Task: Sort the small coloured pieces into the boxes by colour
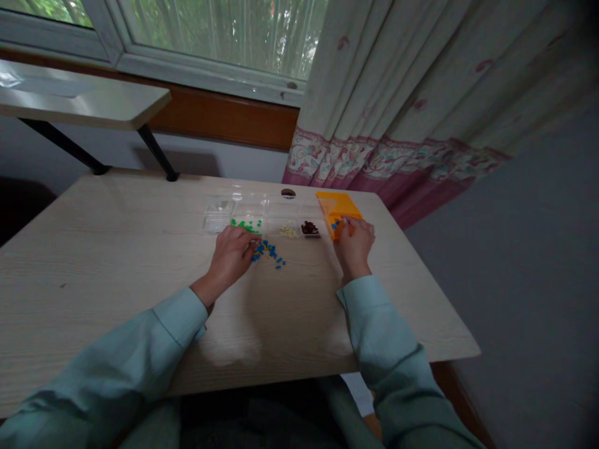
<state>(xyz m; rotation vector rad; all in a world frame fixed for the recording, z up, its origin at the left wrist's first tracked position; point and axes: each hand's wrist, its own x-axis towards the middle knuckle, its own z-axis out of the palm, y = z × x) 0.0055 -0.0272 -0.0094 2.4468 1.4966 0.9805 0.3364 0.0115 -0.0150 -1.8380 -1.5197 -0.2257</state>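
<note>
My left hand [231, 251] is at the left side of a loose pile of small blue and yellow pieces [267, 249] on the table, its fingers bent together. Whatever may be between its fingertips is too small to tell. My right hand [356, 244] reaches over an orange tray [337, 201], thumb and fingers pinched; any piece in the pinch is hidden. Small blue pieces [335, 224] lie in the tray beside those fingers. Between the hands stands a clear divided box [219, 209] with green pieces [250, 226], pale yellow pieces [287, 232] and dark brown pieces [309, 229] in separate compartments.
The pale wooden table [299, 324] has a round dark hole [288, 194] near its back edge. A raised white shelf [93, 103] on black legs stands at the back left. A long curtain [374, 125] hangs behind the right side, next to the window.
</note>
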